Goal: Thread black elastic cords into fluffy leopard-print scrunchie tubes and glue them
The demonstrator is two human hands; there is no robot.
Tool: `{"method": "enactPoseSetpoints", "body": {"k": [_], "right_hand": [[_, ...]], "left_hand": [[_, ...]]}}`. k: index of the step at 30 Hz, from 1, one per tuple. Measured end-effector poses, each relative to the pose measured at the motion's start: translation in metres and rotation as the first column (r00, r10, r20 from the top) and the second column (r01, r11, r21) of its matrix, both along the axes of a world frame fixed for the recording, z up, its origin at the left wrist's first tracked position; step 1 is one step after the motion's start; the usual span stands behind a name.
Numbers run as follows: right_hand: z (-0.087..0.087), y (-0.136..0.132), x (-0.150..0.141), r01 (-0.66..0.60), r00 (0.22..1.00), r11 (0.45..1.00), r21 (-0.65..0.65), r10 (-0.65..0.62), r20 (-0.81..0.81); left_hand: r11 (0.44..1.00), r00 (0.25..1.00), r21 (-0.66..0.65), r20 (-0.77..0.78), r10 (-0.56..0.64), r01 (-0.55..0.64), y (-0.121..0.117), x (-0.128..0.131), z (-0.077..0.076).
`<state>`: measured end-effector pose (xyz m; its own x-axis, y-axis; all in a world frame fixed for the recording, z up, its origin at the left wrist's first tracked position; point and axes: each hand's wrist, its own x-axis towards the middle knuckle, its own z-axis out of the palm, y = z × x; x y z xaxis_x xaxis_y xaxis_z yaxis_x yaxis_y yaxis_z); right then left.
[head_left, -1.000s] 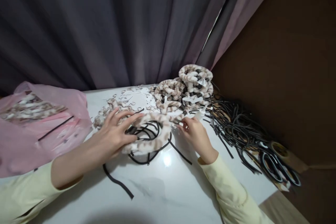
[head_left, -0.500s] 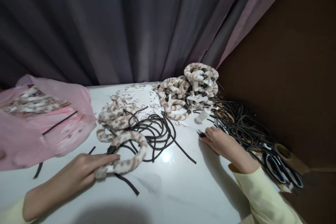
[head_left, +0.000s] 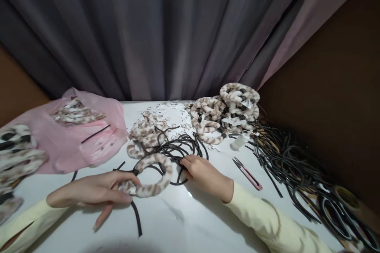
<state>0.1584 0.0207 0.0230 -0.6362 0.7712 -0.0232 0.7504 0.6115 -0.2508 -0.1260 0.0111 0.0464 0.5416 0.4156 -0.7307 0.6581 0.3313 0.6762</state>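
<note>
My left hand pinches one end of a fluffy white-and-brown plush ring between thumb and fingers, just above the white tabletop. A dark end of the ring shows beside the fingertips. To its right, my right hand has its fingers closed at the near edge of a loose coil of black cord; the fingertips are partly hidden. Thread snips with pink handles lie on the table to the right of that hand. A small white bottle rests tilted behind them.
Finished-looking plush rings are stacked at the back right, beside a tangle of black cords and large scissors. A plush pile and small metal hooks lie mid-back. A pink bag sits left.
The snips have left my right hand and lie on the table. That hand has moved left to the black cord coil. My left hand keeps the plush ring, drawn nearer since the first frame.
</note>
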Motion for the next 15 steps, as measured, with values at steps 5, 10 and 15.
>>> {"method": "enactPoseSetpoints", "body": {"k": [5, 10, 15], "right_hand": [[0.025, 0.014, 0.009, -0.033, 0.993, 0.998, -0.052, 0.027, -0.114], [0.091, 0.019, 0.028, 0.128, 0.875, 0.991, 0.048, -0.091, -0.476], [0.132, 0.002, 0.049, 0.248, 0.675, 0.969, 0.023, -0.155, -0.722]], "left_hand": [[0.979, 0.974, 0.181, -0.185, 0.129, -0.095, -0.014, 0.017, -0.008], [0.735, 0.9, 0.672, -0.371, 0.23, 0.089, -0.019, 0.025, -0.018], [0.553, 0.939, 0.827, -0.264, 0.22, 0.103, -0.01, 0.012, 0.0]]}}
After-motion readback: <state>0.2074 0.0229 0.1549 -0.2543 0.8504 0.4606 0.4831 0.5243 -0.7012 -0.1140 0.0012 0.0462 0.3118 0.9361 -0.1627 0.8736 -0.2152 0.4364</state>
